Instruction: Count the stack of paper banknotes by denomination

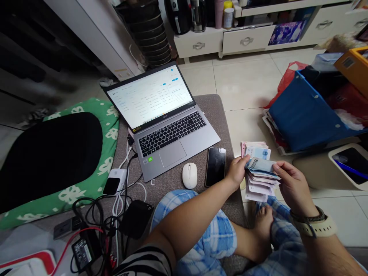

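A fanned stack of banknotes (pixel 260 180) is held between both hands, over the edge of the grey seat. My left hand (pixel 238 171) grips the notes at their left side, thumb on top. With thumb and fingers closed, my right hand (pixel 291 183) pinches the right end of the upper bluish note. More notes, pinkish and light blue, stick out beyond the left hand. Left of the left hand lies a dark phone (pixel 215 166), beside a white mouse (pixel 189 175). A laptop (pixel 172 130) stands open behind them with its screen lit.
A beige bin (pixel 313 168) and a blue box (pixel 307 111) full of things stand on the floor at right. Tangled cables, a power adapter (pixel 83 251) and a white power bank (pixel 115 180) lie at left, near a green patterned cushion (pixel 110 134). A white cabinet (pixel 198 46) is behind.
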Available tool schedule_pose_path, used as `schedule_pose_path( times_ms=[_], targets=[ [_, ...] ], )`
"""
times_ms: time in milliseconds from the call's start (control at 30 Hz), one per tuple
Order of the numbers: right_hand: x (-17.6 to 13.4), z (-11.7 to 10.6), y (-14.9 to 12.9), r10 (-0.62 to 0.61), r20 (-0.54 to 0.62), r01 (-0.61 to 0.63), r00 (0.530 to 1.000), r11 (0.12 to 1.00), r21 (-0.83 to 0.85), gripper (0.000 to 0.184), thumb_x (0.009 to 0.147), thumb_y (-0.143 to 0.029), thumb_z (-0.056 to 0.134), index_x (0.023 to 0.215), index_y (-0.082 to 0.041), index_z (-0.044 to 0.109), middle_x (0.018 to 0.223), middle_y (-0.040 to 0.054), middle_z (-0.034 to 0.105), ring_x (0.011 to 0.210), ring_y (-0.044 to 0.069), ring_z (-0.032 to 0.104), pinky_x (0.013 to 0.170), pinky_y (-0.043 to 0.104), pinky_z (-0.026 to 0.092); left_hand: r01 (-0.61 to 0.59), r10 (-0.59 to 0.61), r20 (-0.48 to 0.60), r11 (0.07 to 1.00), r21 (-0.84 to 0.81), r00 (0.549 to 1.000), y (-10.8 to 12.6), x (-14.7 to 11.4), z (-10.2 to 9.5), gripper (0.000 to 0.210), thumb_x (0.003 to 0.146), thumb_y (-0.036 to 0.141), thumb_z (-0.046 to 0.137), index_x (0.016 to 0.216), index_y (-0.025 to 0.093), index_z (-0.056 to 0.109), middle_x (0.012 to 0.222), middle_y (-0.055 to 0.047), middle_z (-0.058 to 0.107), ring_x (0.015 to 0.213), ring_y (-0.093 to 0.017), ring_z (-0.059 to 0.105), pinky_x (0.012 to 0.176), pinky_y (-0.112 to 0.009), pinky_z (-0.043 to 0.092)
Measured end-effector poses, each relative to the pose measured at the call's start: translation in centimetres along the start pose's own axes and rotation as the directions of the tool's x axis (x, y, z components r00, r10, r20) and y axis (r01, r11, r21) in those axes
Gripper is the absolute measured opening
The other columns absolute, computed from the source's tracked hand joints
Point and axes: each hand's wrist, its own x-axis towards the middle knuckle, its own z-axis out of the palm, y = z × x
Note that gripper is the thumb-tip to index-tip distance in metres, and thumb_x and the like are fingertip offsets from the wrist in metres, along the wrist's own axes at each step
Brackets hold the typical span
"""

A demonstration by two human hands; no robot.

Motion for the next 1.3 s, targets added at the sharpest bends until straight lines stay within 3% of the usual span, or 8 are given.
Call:
schedule_pose_path(
  times_ms=[300, 567, 800, 1033, 1300],
  targets=[
    [-0.4, -0.2, -0.2, -0.012, 0.003, 0.012, 1.000, 0.998, -0.063, 0.020, 0.076, -0.040, 0.074, 0.077, -0.021, 0.066, 0.068, -0.0016, 0.052, 0.063, 0.012, 0.044, 0.057, 0.023, 0.037, 0.000, 0.000, -0.007, 1.000, 0.003, 1.000, 0.2, -0.5, 0.2, 0.034, 0.066, 0.044, 0.075, 0.078, 0.012, 0.073, 0.077, -0.007, 0.073, 0.087, -0.023, 0.066, 0.087, -0.034, 0.044],
    [-3.0, -0.9, -0.6, 0.033, 0.059, -0.024, 0.998, 0.987, -0.158, 0.024, 0.077, -0.043, 0.072, 0.078, -0.020, 0.065, 0.063, -0.0017, 0.048, 0.057, 0.011, 0.040, 0.051, 0.024, 0.034, 0.059, -0.058, 0.033, 0.998, -0.027, 0.998, -0.1, -1.0, 0.5, 0.038, 0.061, 0.047, 0.078, 0.076, 0.012, 0.070, 0.068, -0.006, 0.069, 0.071, -0.019, 0.064, 0.078, -0.032, 0.046],
    [-3.7, -1.4, 0.3, 0.027, 0.048, -0.019, 0.998, 0.987, -0.157, 0.025, 0.075, -0.043, 0.074, 0.078, -0.020, 0.065, 0.060, -0.0029, 0.048, 0.055, 0.011, 0.039, 0.050, 0.023, 0.033, 0.046, -0.046, 0.055, 0.999, -0.007, 0.997, -0.3, -2.1, 0.7, 0.043, 0.062, 0.048, 0.077, 0.080, 0.010, 0.070, 0.068, -0.008, 0.069, 0.075, -0.023, 0.066, 0.078, -0.035, 0.047],
    [-3.6, -0.4, -0.4, 0.009, 0.036, -0.003, 0.999, 0.990, -0.139, 0.026, 0.073, -0.044, 0.075, 0.078, -0.020, 0.066, 0.064, -0.0020, 0.054, 0.059, 0.012, 0.045, 0.055, 0.024, 0.037, 0.036, -0.030, 0.093, 0.998, -0.056, 0.995, 0.1, -2.3, 0.9, 0.046, 0.060, 0.049, 0.077, 0.083, 0.010, 0.069, 0.071, -0.008, 0.070, 0.084, -0.025, 0.067, 0.085, -0.037, 0.045],
    [-4.0, 1.8, -2.1, -0.021, -0.006, 0.021, 1.000, 0.999, -0.047, 0.023, 0.072, -0.040, 0.076, 0.079, -0.020, 0.066, 0.073, -0.0002, 0.060, 0.064, 0.013, 0.053, 0.060, 0.025, 0.044, 0.047, -0.039, 0.079, 0.994, -0.096, 0.996, 0.8, -2.7, 1.4, 0.043, 0.058, 0.048, 0.078, 0.078, 0.011, 0.068, 0.067, -0.008, 0.068, 0.077, -0.023, 0.067, 0.075, -0.032, 0.045]
  ],
)
